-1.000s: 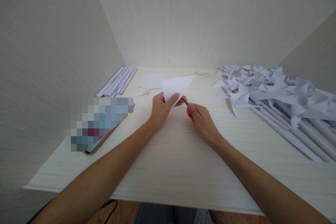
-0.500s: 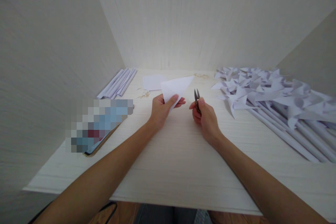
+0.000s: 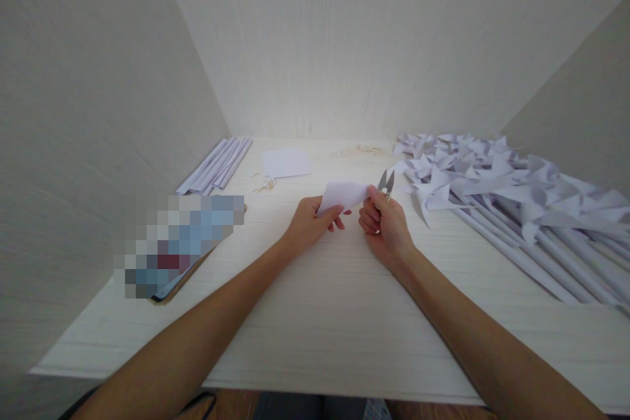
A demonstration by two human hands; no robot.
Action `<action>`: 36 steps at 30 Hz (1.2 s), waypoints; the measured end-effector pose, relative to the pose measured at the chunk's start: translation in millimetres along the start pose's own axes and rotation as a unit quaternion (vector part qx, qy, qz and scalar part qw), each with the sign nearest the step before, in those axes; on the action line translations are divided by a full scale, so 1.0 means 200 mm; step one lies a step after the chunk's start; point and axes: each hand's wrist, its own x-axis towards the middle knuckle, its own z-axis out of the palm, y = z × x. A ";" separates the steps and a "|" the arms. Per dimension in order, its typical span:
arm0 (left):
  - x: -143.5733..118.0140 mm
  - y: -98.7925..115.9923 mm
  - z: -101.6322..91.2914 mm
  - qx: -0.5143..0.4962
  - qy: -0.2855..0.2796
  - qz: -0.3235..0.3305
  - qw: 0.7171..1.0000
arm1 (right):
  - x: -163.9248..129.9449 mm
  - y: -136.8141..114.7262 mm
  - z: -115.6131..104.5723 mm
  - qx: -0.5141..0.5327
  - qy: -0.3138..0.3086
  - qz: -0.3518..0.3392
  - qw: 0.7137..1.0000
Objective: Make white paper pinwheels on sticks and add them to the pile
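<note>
My left hand pinches four-sided white paper — my right hand grips its corner and pointed grey metal scissors.

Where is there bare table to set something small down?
The biggest bare patch of table lies between the forearms, from left hand and right hand to the front edge. Another lies between the right forearm and the paper tubes. It's crowded right, with pinwheels, and left, with rolled paper and a pixelated item.
</note>
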 end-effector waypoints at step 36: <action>-0.02 -0.03 -0.01 0.067 -0.124 0.061 0.988 | 0.02 -0.02 -0.03 -0.101 0.117 -0.072 0.985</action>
